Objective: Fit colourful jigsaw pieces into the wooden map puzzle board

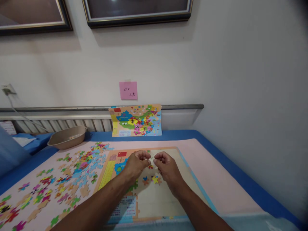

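Observation:
Above the puzzle board (168, 205), my left hand (137, 163) and my right hand (168, 168) face each other, fingertips a small gap apart. Both are closed in a pinch, thumb against bent fingers. Small pale bits show at the fingertips, too small to make out. Just below lie a red-and-yellow puzzle piece (150, 166), a yellow joined cluster of pieces (156, 179) and a blue-and-orange piece (145, 180). Joined pieces fill the board's left side, with a red flag (122, 154) and a yellow strip (107, 173); my left arm hides part of it.
Many loose puzzle pieces (83, 165) are spread over the pink mat (223, 186) on the left. A brown basin (68, 138) stands behind them. A colourful map sheet (137, 121) leans against the wall below a rail (183, 106). Light blue cloth (262, 222) lies along the front edge.

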The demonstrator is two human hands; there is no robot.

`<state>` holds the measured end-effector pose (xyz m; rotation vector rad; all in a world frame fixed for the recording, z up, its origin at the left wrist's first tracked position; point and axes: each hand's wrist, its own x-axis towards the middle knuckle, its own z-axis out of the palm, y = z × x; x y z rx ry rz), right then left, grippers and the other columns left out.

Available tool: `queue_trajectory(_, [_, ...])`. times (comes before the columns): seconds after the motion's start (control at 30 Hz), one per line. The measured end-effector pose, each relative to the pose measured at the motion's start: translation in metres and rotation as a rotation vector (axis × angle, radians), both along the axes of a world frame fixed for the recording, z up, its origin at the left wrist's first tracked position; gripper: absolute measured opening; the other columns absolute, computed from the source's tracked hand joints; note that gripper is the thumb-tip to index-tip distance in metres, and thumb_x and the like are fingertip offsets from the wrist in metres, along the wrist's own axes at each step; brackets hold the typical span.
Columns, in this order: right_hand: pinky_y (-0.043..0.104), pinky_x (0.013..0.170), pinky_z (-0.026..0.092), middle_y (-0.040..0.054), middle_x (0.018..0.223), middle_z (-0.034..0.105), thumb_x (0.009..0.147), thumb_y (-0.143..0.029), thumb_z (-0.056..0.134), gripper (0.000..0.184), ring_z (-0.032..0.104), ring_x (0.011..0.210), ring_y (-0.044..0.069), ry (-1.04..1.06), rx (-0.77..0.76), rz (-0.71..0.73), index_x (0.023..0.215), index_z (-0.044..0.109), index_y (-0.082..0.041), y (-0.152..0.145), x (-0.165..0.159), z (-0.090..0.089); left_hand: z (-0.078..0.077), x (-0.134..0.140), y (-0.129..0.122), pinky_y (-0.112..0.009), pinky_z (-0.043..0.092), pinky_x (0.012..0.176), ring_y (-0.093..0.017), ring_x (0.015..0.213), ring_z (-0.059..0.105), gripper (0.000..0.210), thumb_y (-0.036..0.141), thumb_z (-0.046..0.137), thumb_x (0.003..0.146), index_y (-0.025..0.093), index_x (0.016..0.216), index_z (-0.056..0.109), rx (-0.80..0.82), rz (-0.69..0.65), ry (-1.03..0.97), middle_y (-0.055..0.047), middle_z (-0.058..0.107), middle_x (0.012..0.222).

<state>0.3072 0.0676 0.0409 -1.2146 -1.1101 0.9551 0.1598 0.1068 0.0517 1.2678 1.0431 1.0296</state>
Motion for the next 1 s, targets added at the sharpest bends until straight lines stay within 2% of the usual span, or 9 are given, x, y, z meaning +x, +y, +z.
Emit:
queue_trajectory(0.23, [0.025, 0.054, 0.039, 0.0015, 0.076, 0.062, 0.07, -0.037, 0.066, 0.019, 0.051, 0.064, 0.015, -0.074, 0.059, -0.076, 0.078, 0.06, -0.021, -0.002, 0.0, 0.004, -0.002, 0.004, 0.002, -0.023, 0.041, 0.059, -0.011, 0.057, 0.054, 0.023, 0.014, 0.077, 0.059, 0.016, 0.081, 0.069, 0.054, 0.001, 0.002, 0.003, 0.063, 0.067])
queue_trajectory(0.67, [0.024, 0.045, 0.035, 0.0009, 0.073, 0.062, 0.065, -0.041, 0.069, 0.026, 0.048, 0.052, 0.012, 0.032, 0.01, -0.084, 0.079, 0.06, -0.02, 0.006, 0.004, -0.001, 0.001, 0.0, 0.004, -0.021, 0.037, 0.054, -0.009, 0.053, 0.049, 0.021, 0.016, 0.075, 0.063, 0.016, 0.082, 0.067, 0.035, 0.01, 0.025, 0.004, 0.059, 0.061])
queue_trajectory(0.83, [0.023, 0.042, 0.032, -0.0023, 0.066, 0.058, 0.063, -0.044, 0.072, 0.033, 0.045, 0.046, 0.01, 0.113, -0.024, -0.147, 0.082, 0.059, -0.02, 0.013, 0.019, -0.003, -0.003, 0.001, 0.006, -0.022, 0.034, 0.051, -0.008, 0.048, 0.045, 0.014, 0.01, 0.075, 0.065, 0.016, 0.075, 0.068, 0.019, -0.014, 0.194, 0.005, 0.058, 0.058])
queue_trajectory(1.0, [0.021, 0.039, 0.028, -0.0049, 0.059, 0.054, 0.058, -0.045, 0.074, 0.037, 0.042, 0.042, 0.008, 0.185, -0.056, -0.186, 0.081, 0.058, -0.02, 0.017, 0.028, -0.005, -0.008, 0.017, 0.007, -0.021, 0.036, 0.053, -0.01, 0.053, 0.051, 0.016, -0.001, 0.067, 0.066, 0.015, 0.067, 0.07, 0.088, -0.094, 0.455, 0.003, 0.062, 0.059])
